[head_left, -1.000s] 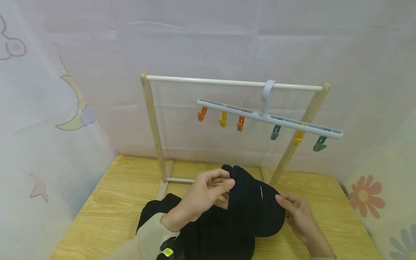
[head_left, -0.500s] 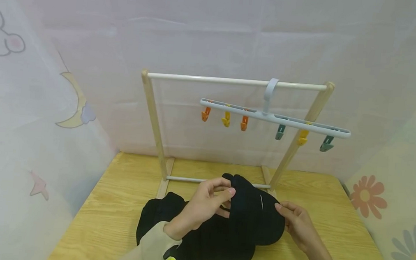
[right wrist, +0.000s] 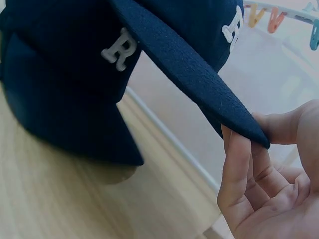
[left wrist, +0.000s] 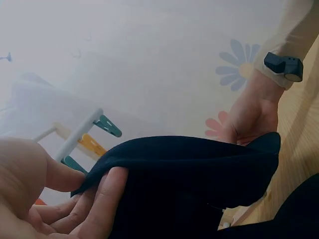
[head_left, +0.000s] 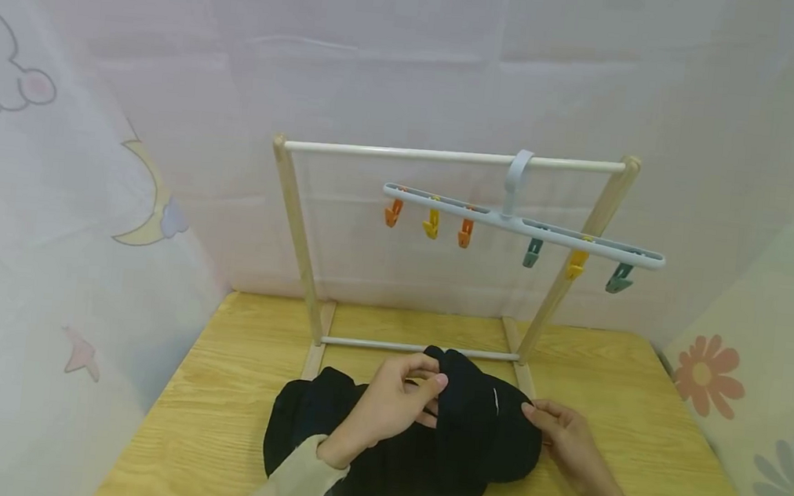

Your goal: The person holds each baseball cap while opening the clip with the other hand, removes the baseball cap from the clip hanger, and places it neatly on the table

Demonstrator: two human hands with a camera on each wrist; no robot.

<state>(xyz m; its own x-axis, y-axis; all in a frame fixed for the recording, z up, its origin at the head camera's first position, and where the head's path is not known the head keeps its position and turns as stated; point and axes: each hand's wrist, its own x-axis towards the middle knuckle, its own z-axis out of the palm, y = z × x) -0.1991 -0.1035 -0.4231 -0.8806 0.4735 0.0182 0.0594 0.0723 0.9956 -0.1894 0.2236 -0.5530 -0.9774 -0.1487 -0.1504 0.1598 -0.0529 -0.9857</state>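
Observation:
A dark navy baseball cap (head_left: 474,424) is held between both hands. My left hand (head_left: 390,405) pinches the cap's rear edge, thumb on one side and fingers on the other. At the opposite end my right hand (head_left: 567,448) grips the tip of the brim (right wrist: 194,79) between thumb and fingers. A raised white letter shows on the held cap's front in the right wrist view. Behind and below it lies another dark cap (right wrist: 55,109) with a white R, resting on the wooden table. In the head view the dark headwear on the table forms one mass (head_left: 315,410), partly hidden by my left arm.
A wooden rack (head_left: 295,231) with a white top bar stands at the table's back. From the bar hangs a pale grey-blue clip hanger (head_left: 471,212) carrying several orange, yellow and green clips (head_left: 533,252). Printed cloth (head_left: 170,86) surrounds the wooden table (head_left: 183,426).
Both hands have lowered the held cap a little towards the table, keeping their grips on edge and brim. The view has shifted slightly; the hanger stays on its bar.

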